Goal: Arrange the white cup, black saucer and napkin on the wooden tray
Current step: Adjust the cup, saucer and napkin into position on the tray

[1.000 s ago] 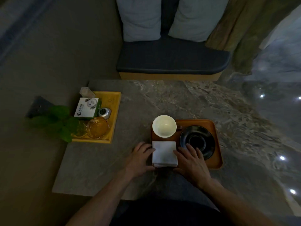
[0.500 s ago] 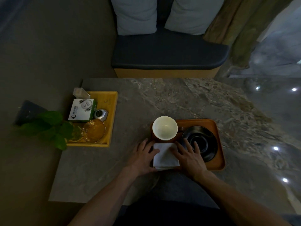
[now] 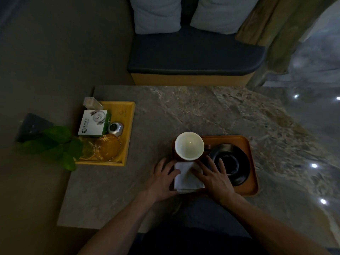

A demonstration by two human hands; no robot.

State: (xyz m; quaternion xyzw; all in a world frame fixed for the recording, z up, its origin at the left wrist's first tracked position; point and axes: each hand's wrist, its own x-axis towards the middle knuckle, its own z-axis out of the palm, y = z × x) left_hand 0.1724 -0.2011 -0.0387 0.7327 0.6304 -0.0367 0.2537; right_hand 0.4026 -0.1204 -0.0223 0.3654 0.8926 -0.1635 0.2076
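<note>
A wooden tray (image 3: 252, 153) lies on the stone table in front of me. The white cup (image 3: 189, 145) stands upright at the tray's back left corner. To its right, the black saucer (image 3: 233, 159) fills the tray's right half. A folded white napkin (image 3: 185, 179) lies at the tray's front left, just below the cup. My left hand (image 3: 162, 178) rests flat on the napkin's left edge, fingers spread. My right hand (image 3: 214, 176) lies flat on its right part, fingers reaching over it and partly covering the saucer's near left rim.
A yellow tray (image 3: 128, 126) at the table's left holds a white-green box (image 3: 93, 123), a glass dish (image 3: 108, 147) and a small silver object (image 3: 115, 128). Green leaves (image 3: 55, 144) overhang the left edge. A cushioned bench (image 3: 195, 57) stands behind the table.
Both hands have slid further onto the napkin, and the right fingers now reach across it. The cup and the saucer have stayed where they were.
</note>
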